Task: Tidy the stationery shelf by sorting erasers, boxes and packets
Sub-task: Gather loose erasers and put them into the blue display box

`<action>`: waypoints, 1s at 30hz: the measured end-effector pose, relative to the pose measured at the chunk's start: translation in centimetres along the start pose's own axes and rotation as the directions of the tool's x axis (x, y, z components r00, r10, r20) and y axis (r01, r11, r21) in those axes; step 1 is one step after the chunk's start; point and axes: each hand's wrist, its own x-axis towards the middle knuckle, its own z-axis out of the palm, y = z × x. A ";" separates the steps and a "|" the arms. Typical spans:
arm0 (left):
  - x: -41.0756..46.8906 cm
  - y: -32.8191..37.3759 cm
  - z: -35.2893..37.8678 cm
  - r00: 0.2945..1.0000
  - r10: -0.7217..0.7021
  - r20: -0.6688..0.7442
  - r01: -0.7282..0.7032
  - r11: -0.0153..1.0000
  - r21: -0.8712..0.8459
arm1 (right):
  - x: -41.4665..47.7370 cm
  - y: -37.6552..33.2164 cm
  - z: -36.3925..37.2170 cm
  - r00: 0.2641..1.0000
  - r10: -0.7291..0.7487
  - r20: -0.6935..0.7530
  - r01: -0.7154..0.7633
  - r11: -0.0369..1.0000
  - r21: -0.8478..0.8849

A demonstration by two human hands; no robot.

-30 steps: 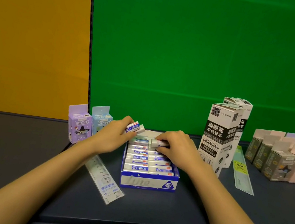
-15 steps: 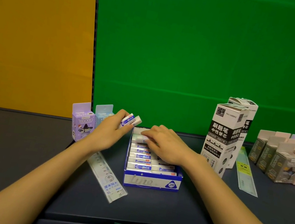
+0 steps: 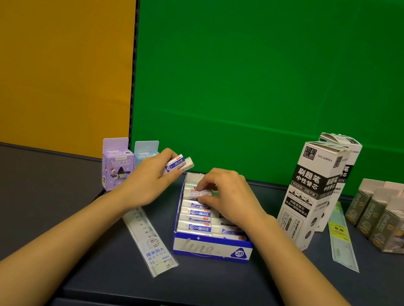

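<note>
A blue and white display box of sleeved erasers sits on the dark shelf in the middle. My left hand hovers just left of the box's back corner, gripping a white eraser with a blue sleeve. Over the back rows of the box, my right hand pinches one eraser that lies tilted on the others. Several erasers lie in neat rows toward the box's front.
A packaged ruler lies under my left forearm. Small purple and pale blue boxes stand at the back left. Two tall white refill boxes, another ruler packet and several grey and pink boxes stand to the right.
My right hand slid back over the rear rows and has pinched an eraser there. My left hand stayed beside the box, still holding its eraser.
</note>
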 end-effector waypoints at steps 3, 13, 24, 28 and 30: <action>-0.1 0.0 0.1 1.000 0.006 -0.004 -0.006 1.000 0.004 | 0.1 0.0 0.0 1.000 0.010 -0.018 -0.010 1.000 0.005; -0.2 0.0 0.3 0.999 0.031 0.032 -0.030 1.000 -0.007 | -0.5 -0.1 -0.1 0.999 -0.023 0.045 0.029 0.991 -0.130; -0.8 1.4 0.6 0.971 0.153 0.183 -0.114 0.971 -0.209 | -0.9 -0.4 -1.7 0.986 0.151 -0.068 -0.095 0.853 0.514; -0.6 1.4 1.0 0.966 0.191 0.175 -0.158 0.970 -0.186 | -1.4 -0.1 -2.3 0.984 0.173 -0.044 -0.127 0.849 0.514; -0.4 1.3 0.9 0.973 0.196 0.123 -0.177 0.973 -0.149 | -1.8 0.3 -2.6 0.974 0.214 -0.070 -0.151 0.850 0.504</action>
